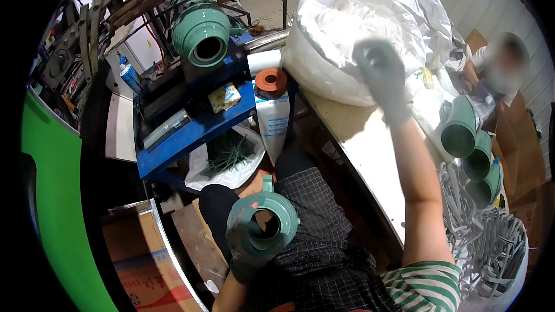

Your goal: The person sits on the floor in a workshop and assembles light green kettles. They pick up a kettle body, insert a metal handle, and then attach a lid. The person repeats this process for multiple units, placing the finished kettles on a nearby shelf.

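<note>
My left hand (241, 241), in a grey glove, is wrapped round a green plastic jug body (285, 211) above my lap. Its round opening faces up, with a small handle-like tab at the far side. My right arm stretches far forward, and my gloved right hand (381, 75) is over the near right side of a large white bag (309, 60). That hand is smeared by motion, so its fingers cannot be made out. White plastic ring-like pieces (361, 17) fill the bag.
A blue bench (193, 141) holds a machine with a larger green part (199, 32), an orange tape roll (271, 82) and a spray can (129, 75). Green cylinders (459, 133) and grey strip parts (494, 248) lie at right. Another person (491, 75) sits beyond.
</note>
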`<action>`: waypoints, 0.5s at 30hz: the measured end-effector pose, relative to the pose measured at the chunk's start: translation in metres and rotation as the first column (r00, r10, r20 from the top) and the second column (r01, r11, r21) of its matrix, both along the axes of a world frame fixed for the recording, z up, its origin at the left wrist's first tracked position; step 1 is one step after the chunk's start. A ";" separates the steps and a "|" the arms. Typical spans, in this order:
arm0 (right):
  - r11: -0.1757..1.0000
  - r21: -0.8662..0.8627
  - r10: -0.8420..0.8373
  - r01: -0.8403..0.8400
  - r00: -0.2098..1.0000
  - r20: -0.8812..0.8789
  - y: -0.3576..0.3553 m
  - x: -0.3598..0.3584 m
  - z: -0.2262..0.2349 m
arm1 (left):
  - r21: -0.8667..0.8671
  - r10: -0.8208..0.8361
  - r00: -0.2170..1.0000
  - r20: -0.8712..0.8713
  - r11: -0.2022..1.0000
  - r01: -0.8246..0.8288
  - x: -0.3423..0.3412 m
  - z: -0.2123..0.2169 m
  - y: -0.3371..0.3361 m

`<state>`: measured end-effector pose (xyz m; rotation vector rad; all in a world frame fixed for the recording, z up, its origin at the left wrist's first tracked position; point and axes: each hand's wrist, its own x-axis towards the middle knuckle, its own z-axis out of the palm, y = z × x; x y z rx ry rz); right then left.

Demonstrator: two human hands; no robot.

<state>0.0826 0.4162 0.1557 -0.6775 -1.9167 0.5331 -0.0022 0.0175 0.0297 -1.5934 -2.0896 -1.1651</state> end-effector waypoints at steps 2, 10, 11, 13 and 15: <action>0.980 0.192 -0.065 0.050 0.995 0.071 0.040 -0.017 0.030 | 0.036 0.013 0.998 -0.060 0.999 -0.010 0.003 0.003 0.007; 0.863 0.459 -0.466 0.210 0.681 0.565 0.065 -0.061 0.021 | 0.047 0.004 0.988 -0.154 0.999 0.003 0.005 0.000 0.008; 0.862 0.468 -0.433 0.195 0.762 0.481 0.062 -0.051 0.020 | 0.035 -0.017 0.993 -0.120 0.999 0.021 0.005 0.005 0.009; 0.837 0.515 -0.389 0.185 0.863 0.323 0.057 -0.044 0.024 | 0.022 -0.045 0.995 -0.094 0.999 0.047 0.002 0.017 0.012; 0.894 0.435 -0.243 0.108 0.933 0.266 0.033 -0.043 0.031 | 0.005 -0.016 0.996 -0.082 1.000 0.016 0.002 0.020 0.006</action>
